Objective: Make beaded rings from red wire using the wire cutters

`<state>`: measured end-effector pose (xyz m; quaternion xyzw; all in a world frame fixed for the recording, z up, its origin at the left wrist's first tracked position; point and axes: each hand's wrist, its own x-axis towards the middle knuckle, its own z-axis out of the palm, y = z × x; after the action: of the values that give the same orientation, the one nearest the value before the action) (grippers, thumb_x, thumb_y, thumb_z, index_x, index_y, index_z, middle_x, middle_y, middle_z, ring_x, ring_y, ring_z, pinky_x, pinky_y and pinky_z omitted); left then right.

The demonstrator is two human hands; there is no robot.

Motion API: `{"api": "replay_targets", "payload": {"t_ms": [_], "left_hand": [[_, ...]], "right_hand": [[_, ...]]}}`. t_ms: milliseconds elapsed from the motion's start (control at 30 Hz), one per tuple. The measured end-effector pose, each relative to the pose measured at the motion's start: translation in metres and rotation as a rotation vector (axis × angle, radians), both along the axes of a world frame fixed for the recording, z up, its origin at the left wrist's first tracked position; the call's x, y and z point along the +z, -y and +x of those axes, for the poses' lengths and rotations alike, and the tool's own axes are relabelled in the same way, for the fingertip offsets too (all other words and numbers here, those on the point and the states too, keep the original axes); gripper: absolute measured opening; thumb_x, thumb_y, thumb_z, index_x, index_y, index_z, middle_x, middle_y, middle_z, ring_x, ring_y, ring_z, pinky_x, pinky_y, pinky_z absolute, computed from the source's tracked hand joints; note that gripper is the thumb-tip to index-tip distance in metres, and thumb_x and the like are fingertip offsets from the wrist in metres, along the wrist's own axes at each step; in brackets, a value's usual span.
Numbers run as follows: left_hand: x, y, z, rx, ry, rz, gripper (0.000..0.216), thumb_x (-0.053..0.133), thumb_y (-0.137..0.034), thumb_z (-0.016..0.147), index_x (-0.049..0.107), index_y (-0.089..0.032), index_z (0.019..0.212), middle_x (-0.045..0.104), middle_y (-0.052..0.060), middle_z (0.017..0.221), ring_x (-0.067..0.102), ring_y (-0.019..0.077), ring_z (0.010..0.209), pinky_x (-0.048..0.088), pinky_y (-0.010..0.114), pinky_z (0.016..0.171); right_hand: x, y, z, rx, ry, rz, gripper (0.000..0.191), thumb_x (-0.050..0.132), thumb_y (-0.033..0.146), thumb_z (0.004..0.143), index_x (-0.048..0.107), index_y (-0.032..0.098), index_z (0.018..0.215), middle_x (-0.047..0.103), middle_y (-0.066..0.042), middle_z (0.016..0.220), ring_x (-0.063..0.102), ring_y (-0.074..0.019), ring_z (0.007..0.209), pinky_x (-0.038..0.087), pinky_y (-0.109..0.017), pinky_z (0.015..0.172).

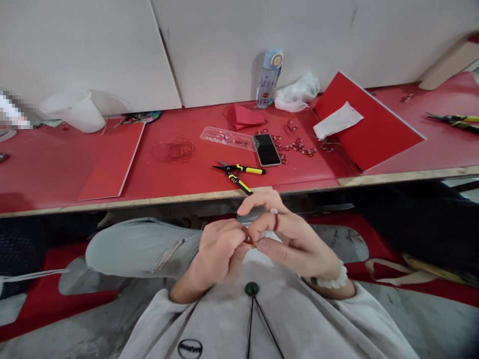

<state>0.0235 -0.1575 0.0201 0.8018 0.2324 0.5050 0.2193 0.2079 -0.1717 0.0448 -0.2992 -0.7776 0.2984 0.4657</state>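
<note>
My left hand (223, 249) and my right hand (286, 242) meet in front of my chest, below the table edge. Between their fingertips sits a small thin red cord piece (248, 241), mostly hidden by the fingers; its exact shape is unclear. The left fingers are curled and pinch it from one side. Thumb and index finger of the right hand press on it from the other, with the upper fingers bent above. A dark red band with a white bead is on a right finger. Pliers (239, 175) with yellow-black handles lie spread near the table edge.
On the red table (187, 182) lie a tangle of red thread (175, 148), a clear plastic tray (226, 137), a phone (268, 149) and several small red rings (299, 146). A bottle (268, 80) stands behind. Red boards (112, 162) flank the spot; a white cup (84, 112) is left.
</note>
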Motion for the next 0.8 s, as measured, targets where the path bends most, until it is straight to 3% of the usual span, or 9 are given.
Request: {"api": "replay_targets", "payload": {"t_ms": [100,200,333,433,600,800], "left_hand": [[0.0,-0.004,0.004,-0.04,0.045,0.033,0.036,0.04,-0.032,0.11,0.056,-0.022,0.079,0.067,-0.001,0.064,0.061,0.0124,0.058,0.049,0.025,0.056],[-0.006,-0.004,0.004,0.007,0.137,-0.016,0.028,0.046,-0.031,0.108,0.061,-0.022,0.087,0.065,-0.002,0.065,0.057,0.0111,0.054,0.047,0.024,0.054],[-0.012,-0.001,0.002,-0.002,0.193,-0.168,0.026,0.048,-0.031,0.107,0.065,-0.021,0.09,0.063,-0.003,0.065,0.051,0.0088,0.047,0.043,0.023,0.049],[-0.012,0.0,0.001,0.009,0.199,-0.202,0.027,0.048,-0.031,0.107,0.066,-0.021,0.089,0.062,-0.003,0.063,0.051,0.0091,0.047,0.042,0.023,0.048],[-0.01,-0.002,0.002,-0.006,0.167,-0.136,0.024,0.048,-0.023,0.105,0.063,-0.021,0.087,0.063,-0.003,0.067,0.051,0.0087,0.049,0.044,0.023,0.05],[-0.003,-0.007,0.004,0.044,0.015,-0.009,0.024,0.051,-0.013,0.098,0.053,-0.022,0.076,0.053,-0.006,0.058,0.048,0.0096,0.051,0.039,0.023,0.05]], "right_hand": [[-0.003,-0.007,0.001,0.212,-0.177,-0.201,0.026,0.062,0.037,0.102,0.066,0.021,0.083,0.07,-0.01,0.118,0.067,-0.0206,0.11,0.057,-0.038,0.093],[-0.009,-0.009,-0.001,0.136,-0.255,-0.23,0.023,0.068,0.04,0.099,0.072,0.021,0.088,0.072,-0.01,0.114,0.071,-0.0203,0.107,0.059,-0.037,0.093],[-0.014,-0.009,0.005,-0.116,-0.169,-0.093,0.015,0.065,0.032,0.101,0.075,0.023,0.106,0.076,-0.009,0.112,0.073,-0.0201,0.104,0.059,-0.037,0.094],[-0.015,-0.012,0.014,-0.23,-0.007,0.084,0.015,0.063,0.02,0.1,0.077,0.024,0.102,0.078,-0.006,0.097,0.073,-0.0184,0.09,0.06,-0.034,0.084],[-0.017,-0.015,0.016,-0.253,0.101,0.296,0.017,0.06,0.017,0.101,0.076,0.024,0.101,0.076,-0.003,0.081,0.064,-0.0167,0.071,0.054,-0.033,0.067],[-0.018,-0.009,0.003,-0.2,0.115,0.348,0.019,0.057,0.008,0.097,0.071,0.02,0.095,0.069,-0.002,0.075,0.057,-0.0163,0.069,0.053,-0.031,0.065]]}}
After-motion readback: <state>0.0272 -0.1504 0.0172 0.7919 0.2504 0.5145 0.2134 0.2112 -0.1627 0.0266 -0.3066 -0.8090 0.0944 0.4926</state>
